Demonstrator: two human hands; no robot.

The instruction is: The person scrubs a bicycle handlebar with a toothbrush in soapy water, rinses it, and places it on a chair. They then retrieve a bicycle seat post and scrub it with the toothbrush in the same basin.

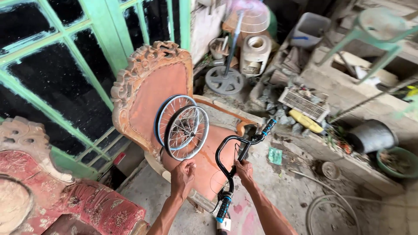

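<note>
between hands [213, 172], black handlebar [230, 150]

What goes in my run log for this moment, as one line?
left hand: at chair seat edge | right hand: grips black handlebar | two wheels: on carved chair

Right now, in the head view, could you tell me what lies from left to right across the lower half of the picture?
Red patterned sofa → left hand → black handlebar, touched by the right hand → coiled hose → green basin.

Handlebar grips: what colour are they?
Blue with black, on the black handlebar; grips show best in the head view.
</note>
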